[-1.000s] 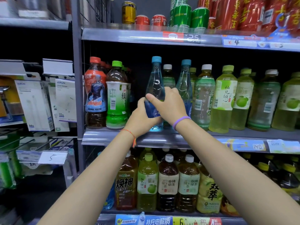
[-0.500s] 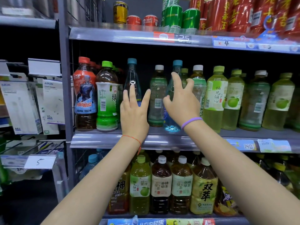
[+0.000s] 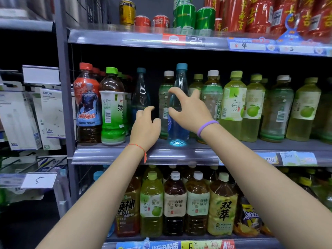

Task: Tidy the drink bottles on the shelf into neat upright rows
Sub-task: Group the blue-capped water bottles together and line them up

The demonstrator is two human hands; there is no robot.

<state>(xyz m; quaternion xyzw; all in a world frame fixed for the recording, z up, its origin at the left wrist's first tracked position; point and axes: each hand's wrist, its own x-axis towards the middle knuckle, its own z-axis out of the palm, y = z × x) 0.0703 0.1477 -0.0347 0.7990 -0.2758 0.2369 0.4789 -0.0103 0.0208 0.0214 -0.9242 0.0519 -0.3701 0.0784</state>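
On the middle shelf (image 3: pixel 179 155) a clear blue water bottle (image 3: pixel 181 78) stands upright at the front edge. A second blue bottle (image 3: pixel 141 90) stands further back to its left, with a dark gap between them. My right hand (image 3: pixel 192 110) is spread open around the front blue bottle, thumb on its left side, without a clear grip. Lower down, my left hand (image 3: pixel 145 126) sits in front of the gap, loosely curled and holding nothing. Left of them stand a red-capped bottle (image 3: pixel 88 105) and a green-capped tea bottle (image 3: pixel 112 108).
Pale green drink bottles (image 3: pixel 233 105) fill the middle shelf to the right in upright rows. Cans (image 3: pixel 185 17) stand on the shelf above and tea bottles (image 3: pixel 174 203) on the shelf below. Boxed chargers (image 3: pixel 52 114) hang on the left rack past the grey upright post.
Both hands let go of the blue bottle they held a second ago. The left hand has since dropped lower and curled; the right hand has closed in around the front blue bottle.
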